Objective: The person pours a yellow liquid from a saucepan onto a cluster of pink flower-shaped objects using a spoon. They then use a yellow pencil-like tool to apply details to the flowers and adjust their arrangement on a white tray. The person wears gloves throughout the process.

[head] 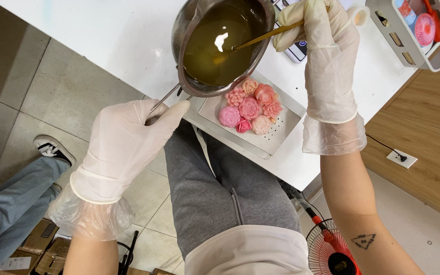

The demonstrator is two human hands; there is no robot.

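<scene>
Gloved left hand [123,145] grips the handle of a steel melting pot [220,46], full of amber liquid, above pink flower shapes [250,109]; right hand [322,46] pinches a stirring stick [268,34]. Nothing poured yet, apparently.

Single head camera, looking steeply down, close over table [128,46] edge.

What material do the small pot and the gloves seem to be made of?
Pot: looks like stainless steel, grey and shiny with reflections on its wall. Gloves on left hand and right hand: probably thin latex or vinyl, milky, half-transparent and wrinkled at the cuffs.
</scene>
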